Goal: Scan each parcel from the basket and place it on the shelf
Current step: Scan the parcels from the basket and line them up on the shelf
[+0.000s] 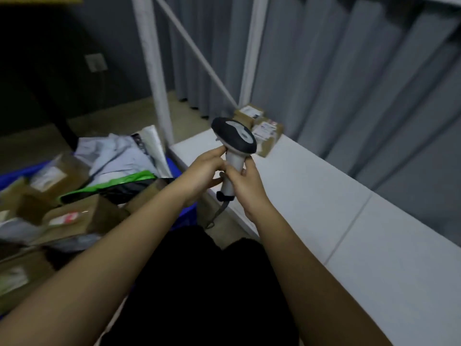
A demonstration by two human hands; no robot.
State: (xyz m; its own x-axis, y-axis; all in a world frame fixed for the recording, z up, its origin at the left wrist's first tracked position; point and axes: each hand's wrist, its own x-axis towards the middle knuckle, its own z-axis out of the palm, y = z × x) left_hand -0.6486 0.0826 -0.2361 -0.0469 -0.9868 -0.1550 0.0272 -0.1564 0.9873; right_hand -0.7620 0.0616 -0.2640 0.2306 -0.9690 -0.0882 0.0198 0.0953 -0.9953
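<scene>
Both hands — left hand [203, 168], right hand [245, 182] — grip the grey scanner [233, 151], its dark head up.

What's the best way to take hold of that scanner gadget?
By the pale handle of the scanner, coming from the side and below, as the left hand and right hand do. The handle is narrow enough for fingers to wrap round, while the broad dark head on top looks too wide to grip, and the strap hangs clear underneath.
</scene>
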